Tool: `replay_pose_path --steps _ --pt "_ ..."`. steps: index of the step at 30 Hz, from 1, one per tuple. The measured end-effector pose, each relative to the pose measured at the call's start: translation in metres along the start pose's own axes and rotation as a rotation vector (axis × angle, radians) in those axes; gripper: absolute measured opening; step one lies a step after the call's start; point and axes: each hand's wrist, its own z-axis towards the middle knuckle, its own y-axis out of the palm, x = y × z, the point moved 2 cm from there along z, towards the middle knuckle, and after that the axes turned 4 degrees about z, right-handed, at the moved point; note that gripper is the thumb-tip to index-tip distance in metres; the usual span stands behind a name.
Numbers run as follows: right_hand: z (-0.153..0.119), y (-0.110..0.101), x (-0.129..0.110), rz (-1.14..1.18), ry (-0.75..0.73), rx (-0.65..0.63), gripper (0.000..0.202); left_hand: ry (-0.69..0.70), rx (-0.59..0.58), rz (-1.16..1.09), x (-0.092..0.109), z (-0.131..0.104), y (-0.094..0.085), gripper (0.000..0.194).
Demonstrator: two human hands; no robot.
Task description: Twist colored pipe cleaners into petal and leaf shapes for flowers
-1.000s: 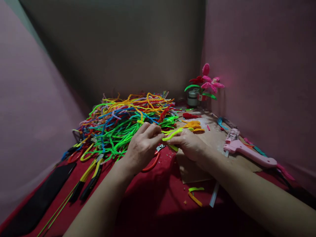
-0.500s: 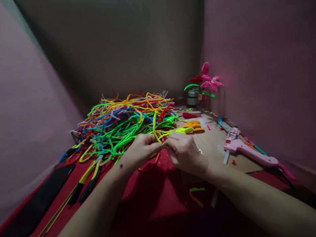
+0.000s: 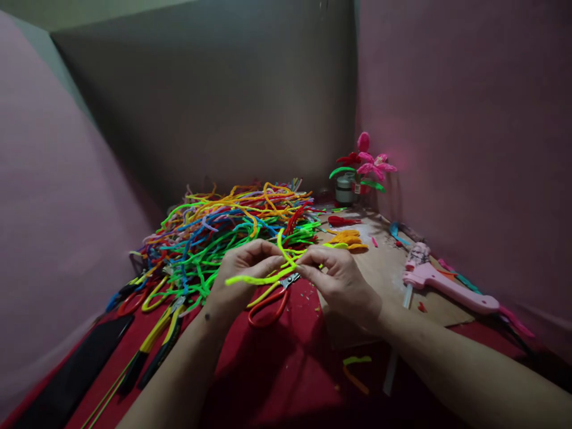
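A bright yellow pipe cleaner [image 3: 254, 279] is bent and crossed over itself between my hands. My right hand [image 3: 342, 283] pinches it close to the crossing with thumb and forefinger. My left hand [image 3: 239, 268] is closed around it from the other side, thumb and forefinger near the crossing, while one end sticks out to the left across the hand. Another end stands up between the two hands. Just below lie scissors with red handles [image 3: 269, 310], their blades partly hidden. Behind my left hand spreads a big heap of many-coloured pipe cleaners [image 3: 214, 238].
Pliers with yellow and black handles [image 3: 156, 333] and a black flat object [image 3: 75, 375] lie at left. On the cardboard [image 3: 384, 274] at right are a pink glue gun [image 3: 447, 283] and orange petal shapes [image 3: 348, 239]. Pink pipe-cleaner flowers [image 3: 375, 164] stand behind.
My hands have moved slightly apart, and the yellow pipe cleaner now shows crossed, with a length out to the left. The scissors are more in view. The camera has tilted up a little.
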Motion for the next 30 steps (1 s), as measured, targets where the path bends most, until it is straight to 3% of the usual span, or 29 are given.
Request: replay_pose_path --steps 3,5,7,10,15,17,20,26,30 --pt "0.005 0.0 0.002 0.307 0.252 -0.07 0.012 0.349 0.016 0.265 0.013 -0.006 0.0 0.007" --pt "0.006 0.0 0.003 0.388 0.304 -0.129 0.011 0.5 -0.047 0.385 0.017 -0.009 0.001 0.001" --pt "0.006 0.0 0.003 0.379 0.284 -0.162 0.01 0.57 -0.087 0.439 0.019 -0.011 0.002 0.007" --pt "0.004 0.001 0.001 0.246 0.171 -0.158 0.011 0.49 -0.123 0.47 0.017 -0.012 0.002 0.012" --pt "-0.005 0.007 -0.002 -0.123 -0.203 -0.048 0.016 -0.05 -0.244 0.166 -0.002 -0.006 0.006 0.025" --pt "-0.007 0.01 0.0 -0.243 -0.302 -0.033 0.016 -0.146 -0.284 0.054 -0.009 -0.003 0.009 0.025" --pt "-0.007 0.01 0.003 -0.263 -0.25 -0.003 0.016 -0.06 -0.212 0.11 -0.01 -0.001 0.011 0.021" --pt "-0.002 0.008 0.008 -0.096 0.051 0.007 0.022 0.336 -0.013 0.506 0.0 -0.007 0.015 0.014" --pt "0.001 0.01 0.009 0.108 0.194 -0.084 0.018 0.504 0.084 0.653 -0.001 -0.01 0.017 0.013"
